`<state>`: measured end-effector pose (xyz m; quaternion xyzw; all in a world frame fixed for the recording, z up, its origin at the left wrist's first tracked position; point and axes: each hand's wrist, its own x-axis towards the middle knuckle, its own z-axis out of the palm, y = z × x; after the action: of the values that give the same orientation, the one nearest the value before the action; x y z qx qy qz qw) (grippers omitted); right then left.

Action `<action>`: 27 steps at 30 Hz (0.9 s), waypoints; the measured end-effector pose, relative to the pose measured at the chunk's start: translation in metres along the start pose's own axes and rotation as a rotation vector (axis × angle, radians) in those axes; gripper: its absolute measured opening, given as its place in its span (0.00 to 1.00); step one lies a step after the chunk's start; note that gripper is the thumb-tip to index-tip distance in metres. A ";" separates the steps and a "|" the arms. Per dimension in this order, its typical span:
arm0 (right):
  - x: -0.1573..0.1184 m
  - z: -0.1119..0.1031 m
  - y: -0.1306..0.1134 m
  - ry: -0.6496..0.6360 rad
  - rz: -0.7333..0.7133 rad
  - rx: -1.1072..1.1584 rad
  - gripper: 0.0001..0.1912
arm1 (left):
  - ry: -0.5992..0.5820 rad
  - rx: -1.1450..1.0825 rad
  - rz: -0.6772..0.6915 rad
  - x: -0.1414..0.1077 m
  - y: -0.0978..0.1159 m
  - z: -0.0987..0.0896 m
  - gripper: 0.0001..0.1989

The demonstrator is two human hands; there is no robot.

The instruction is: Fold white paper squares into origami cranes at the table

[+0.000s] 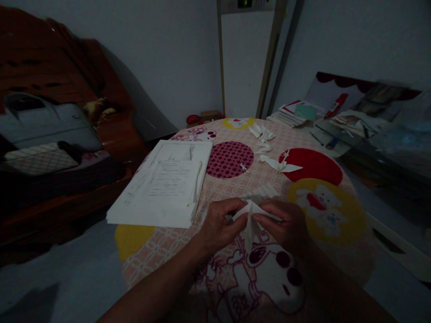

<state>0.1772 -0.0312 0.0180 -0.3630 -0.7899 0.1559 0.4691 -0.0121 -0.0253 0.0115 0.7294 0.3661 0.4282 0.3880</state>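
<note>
A folded white paper piece (249, 231) with a pointed lower end is pinched between both hands, above the patterned tablecloth. My left hand (220, 224) grips its left side between thumb and fingers. On the right side, the thumb and fingers of my right hand (286, 222) are closed on the same paper. Beyond the hands lie several folded paper shapes, including a winged one (281, 165) and a cluster (261, 132) near the far edge. A stack of printed sheets (164, 184) lies to the left of the hands.
The round table (168, 244) has a cartoon-print cloth. At the left stands a wooden bench (117, 134) with a pale bag (57, 123). A glass shelf (357, 143) and piled papers (289, 117) are at the right. A white door-like panel (247, 63) stands behind.
</note>
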 end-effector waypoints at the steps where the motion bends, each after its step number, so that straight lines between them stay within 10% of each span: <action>1: 0.000 0.000 0.000 -0.001 0.001 0.010 0.05 | 0.003 -0.005 -0.001 0.000 0.000 0.000 0.08; 27: -0.002 0.000 -0.002 0.055 -0.126 -0.127 0.04 | 0.018 0.240 0.416 0.001 -0.004 -0.006 0.05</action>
<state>0.1766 -0.0343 0.0179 -0.3460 -0.8062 0.0656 0.4755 -0.0178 -0.0210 0.0105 0.8262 0.2598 0.4587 0.1986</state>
